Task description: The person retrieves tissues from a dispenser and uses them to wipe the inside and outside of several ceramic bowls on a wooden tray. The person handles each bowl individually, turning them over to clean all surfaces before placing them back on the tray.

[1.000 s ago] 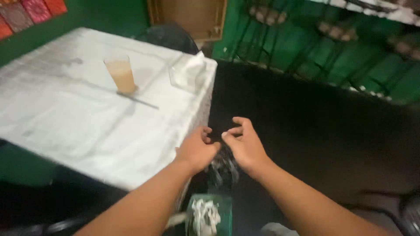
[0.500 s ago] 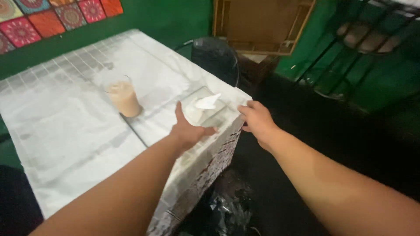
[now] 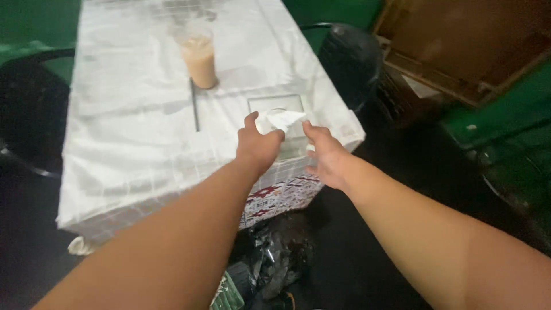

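Fingers of left hand pinching white tissue, right hand open just beside tissue box

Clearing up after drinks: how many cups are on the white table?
1: a clear plastic cup of beige drink at the table's far end, beyond both hands. None seem hidden.

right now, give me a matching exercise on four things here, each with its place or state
Things:
1. left hand
2. right hand
3. plastic cup
4. black straw

Places or states:
A. lies flat on the white table cover
B. pinches the white tissue
C. stands upright, holding a tan drink
D. open, beside the tissue box at the table's corner

Pairs: 1-B, 2-D, 3-C, 4-A
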